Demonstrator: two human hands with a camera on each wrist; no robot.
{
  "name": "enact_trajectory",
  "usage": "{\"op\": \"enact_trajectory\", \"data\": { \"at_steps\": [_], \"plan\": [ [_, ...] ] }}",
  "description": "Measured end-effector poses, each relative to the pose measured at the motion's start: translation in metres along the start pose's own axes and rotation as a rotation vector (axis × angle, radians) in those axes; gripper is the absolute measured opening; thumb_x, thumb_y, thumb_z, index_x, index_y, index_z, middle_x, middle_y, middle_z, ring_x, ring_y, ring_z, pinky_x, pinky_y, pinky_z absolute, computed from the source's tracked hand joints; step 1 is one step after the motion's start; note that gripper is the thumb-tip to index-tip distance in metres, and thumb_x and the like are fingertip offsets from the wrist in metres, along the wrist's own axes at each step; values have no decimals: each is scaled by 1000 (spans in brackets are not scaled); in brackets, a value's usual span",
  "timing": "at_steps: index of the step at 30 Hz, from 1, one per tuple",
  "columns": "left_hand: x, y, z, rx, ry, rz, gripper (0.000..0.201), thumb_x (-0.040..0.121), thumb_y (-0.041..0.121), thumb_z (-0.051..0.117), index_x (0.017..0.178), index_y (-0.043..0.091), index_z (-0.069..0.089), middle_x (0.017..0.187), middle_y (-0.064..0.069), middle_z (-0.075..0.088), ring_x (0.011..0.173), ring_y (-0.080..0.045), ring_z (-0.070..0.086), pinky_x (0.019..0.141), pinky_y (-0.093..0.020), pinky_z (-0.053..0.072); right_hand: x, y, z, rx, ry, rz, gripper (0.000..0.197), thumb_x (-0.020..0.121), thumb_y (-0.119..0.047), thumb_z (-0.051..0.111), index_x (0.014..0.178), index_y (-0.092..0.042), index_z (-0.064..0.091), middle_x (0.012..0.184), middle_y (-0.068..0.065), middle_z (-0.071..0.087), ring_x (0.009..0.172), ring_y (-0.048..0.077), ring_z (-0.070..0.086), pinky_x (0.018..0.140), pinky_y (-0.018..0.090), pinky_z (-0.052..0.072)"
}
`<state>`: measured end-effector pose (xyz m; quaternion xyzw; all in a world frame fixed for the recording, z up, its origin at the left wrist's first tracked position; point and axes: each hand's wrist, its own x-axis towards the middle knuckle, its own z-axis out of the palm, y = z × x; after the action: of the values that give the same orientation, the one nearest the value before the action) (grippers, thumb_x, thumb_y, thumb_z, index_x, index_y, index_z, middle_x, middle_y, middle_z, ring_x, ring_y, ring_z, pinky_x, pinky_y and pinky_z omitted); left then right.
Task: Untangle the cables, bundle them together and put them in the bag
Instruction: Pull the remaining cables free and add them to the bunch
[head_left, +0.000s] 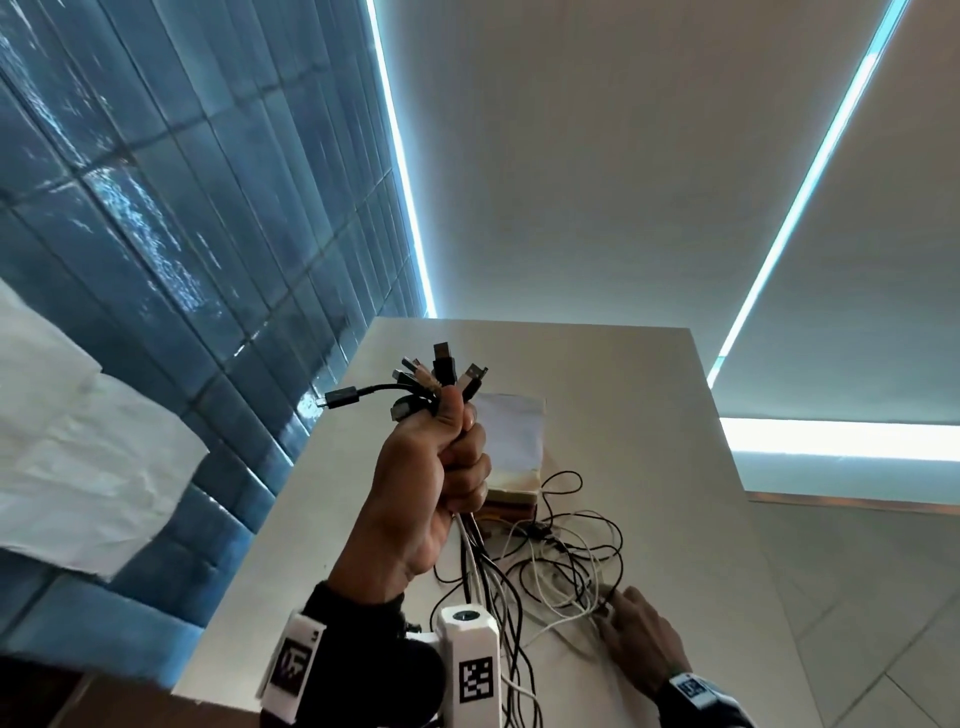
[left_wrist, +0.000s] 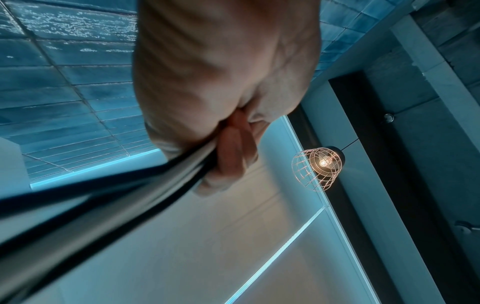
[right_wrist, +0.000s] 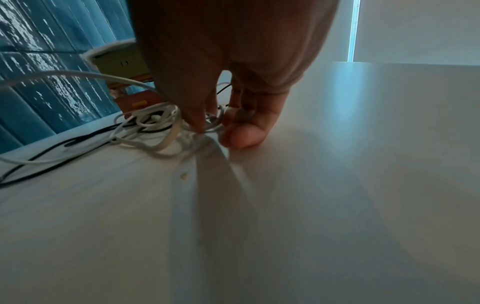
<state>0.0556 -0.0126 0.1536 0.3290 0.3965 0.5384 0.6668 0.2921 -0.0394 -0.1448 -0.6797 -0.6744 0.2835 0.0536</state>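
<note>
My left hand is raised above the table and grips a bunch of black and white cables in its fist. Their USB plugs stick up out of the fist. The cables hang down from it into a loose tangle on the table. In the left wrist view the fist is closed round the dark cables. My right hand is low on the table at the tangle's near right side. Its thumb and forefinger pinch a white cable. A beige and orange bag lies behind the tangle.
The white table runs away from me, with its right edge open to the floor. A blue tiled wall borders its left side, with white paper sheets on it. A white sheet lies on the bag. A wire-cage lamp hangs overhead.
</note>
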Motion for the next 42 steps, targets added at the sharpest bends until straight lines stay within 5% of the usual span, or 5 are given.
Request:
{"op": "enact_trajectory", "data": {
  "at_steps": [8,15,22,35,42],
  "plan": [
    [-1,2,-10,-16,21,8,32,96,37,41,72,16,41,52,6,21,39,-6,15,40,-21,11,13,-10,-9,17,85,-15,15,82,-31,62,84,-25,48,105,2,46,85,28,62,60,34,44],
    [4,1,-11,7,14,14,33,97,37,41,72,16,40,53,5,20,40,-7,15,44,-24,10,21,-20,-61,360,483,-150,29,69,-3,79,69,-22,57,86,-2,60,79,21,59,67,24,47],
    [12,-11,8,117,16,-4,34,103,28,36,70,20,34,57,4,19,50,-11,9,50,-31,6,26,-86,-124,1183,436,-165,13,92,-11,61,85,-1,58,70,11,69,69,30,66,71,43,55],
    [34,-55,13,476,210,76,38,83,44,69,92,7,62,63,1,55,49,-10,54,49,-33,53,3,-174,-161,1367,270,-524,13,85,-2,65,90,5,55,80,29,61,68,30,61,61,35,54],
    [34,-51,10,444,232,215,30,91,38,61,69,20,53,48,12,41,42,-4,36,46,-20,32,-1,-163,-150,1184,186,-558,17,92,-14,58,81,-2,62,58,4,49,53,15,43,51,26,39]
  ]
}}
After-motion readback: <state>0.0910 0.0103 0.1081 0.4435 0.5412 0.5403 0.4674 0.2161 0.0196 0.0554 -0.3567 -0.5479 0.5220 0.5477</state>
